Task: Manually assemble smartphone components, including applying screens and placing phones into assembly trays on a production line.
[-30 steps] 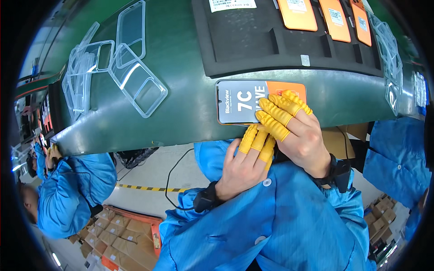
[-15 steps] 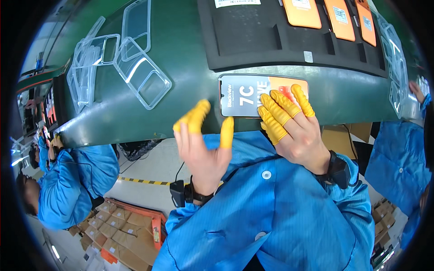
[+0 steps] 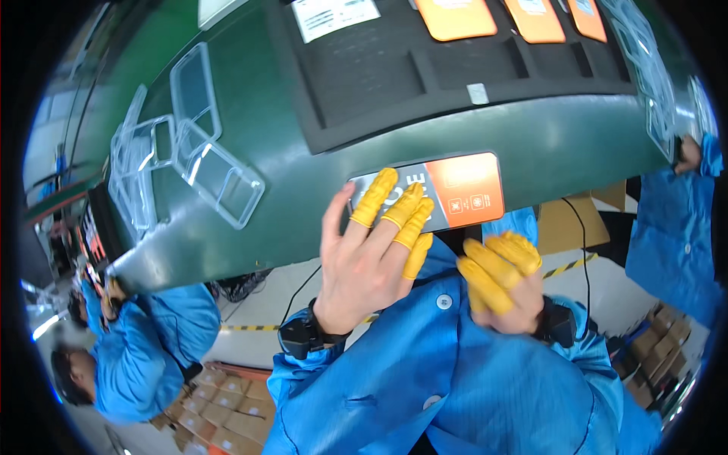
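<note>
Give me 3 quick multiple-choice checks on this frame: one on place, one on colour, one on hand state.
1. Where does the grey-and-orange phone lie?
A. On the green belt's near edge
B. In the black tray
C. On the floor

2. What colour are the finger cots on the hands?
A. White
B. Yellow
C. Black

3. What is the left hand doing?
A. Hanging clear of everything
B. Gripping a clear case
C. Resting its fingertips on the phone

Answers: 1 A, the phone sits on the green belt just below the black tray. 2 B, the cots on both hands are yellow. 3 C, the left fingertips lie on the phone's grey end, while the right hand is curled below the belt edge, off the phone.
</note>
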`<state>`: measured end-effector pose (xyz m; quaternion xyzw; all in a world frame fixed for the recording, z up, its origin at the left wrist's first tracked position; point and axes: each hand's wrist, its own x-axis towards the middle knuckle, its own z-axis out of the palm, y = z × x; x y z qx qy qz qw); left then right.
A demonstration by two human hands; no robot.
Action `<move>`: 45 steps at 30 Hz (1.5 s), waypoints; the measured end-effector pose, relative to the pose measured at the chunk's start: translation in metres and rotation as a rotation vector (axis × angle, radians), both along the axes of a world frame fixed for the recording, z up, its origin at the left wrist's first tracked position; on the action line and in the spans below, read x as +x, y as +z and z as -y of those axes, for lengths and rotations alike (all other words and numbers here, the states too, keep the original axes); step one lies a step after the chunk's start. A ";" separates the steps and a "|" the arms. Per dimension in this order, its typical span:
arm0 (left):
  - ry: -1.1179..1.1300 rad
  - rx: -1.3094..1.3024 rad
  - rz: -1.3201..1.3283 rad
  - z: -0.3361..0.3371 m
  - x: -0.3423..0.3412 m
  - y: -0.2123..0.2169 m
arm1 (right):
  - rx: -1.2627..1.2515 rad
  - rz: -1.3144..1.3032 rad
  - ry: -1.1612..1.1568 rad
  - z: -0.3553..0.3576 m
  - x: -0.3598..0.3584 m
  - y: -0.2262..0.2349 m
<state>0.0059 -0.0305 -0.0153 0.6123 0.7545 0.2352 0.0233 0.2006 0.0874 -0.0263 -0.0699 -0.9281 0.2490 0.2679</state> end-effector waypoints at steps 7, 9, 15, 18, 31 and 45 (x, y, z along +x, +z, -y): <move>-0.202 -0.054 -0.027 -0.009 -0.016 0.011 | -2.044 0.037 -0.222 0.032 -0.020 -0.033; -0.225 -0.070 -0.055 -0.007 -0.016 0.012 | -2.028 -0.080 -0.239 0.038 -0.026 -0.036; -0.268 -0.023 -0.048 -0.001 -0.016 0.008 | -2.169 -0.121 -0.374 0.043 -0.031 -0.015; -0.288 -0.027 0.002 0.002 -0.018 0.006 | -2.172 -0.059 -0.359 0.043 -0.028 -0.018; -0.324 -0.050 0.061 0.009 -0.019 0.003 | -2.015 -0.118 -0.367 0.050 -0.030 -0.014; -0.243 -0.002 -0.066 0.010 -0.015 -0.001 | -2.200 -0.217 -0.345 0.015 0.004 -0.021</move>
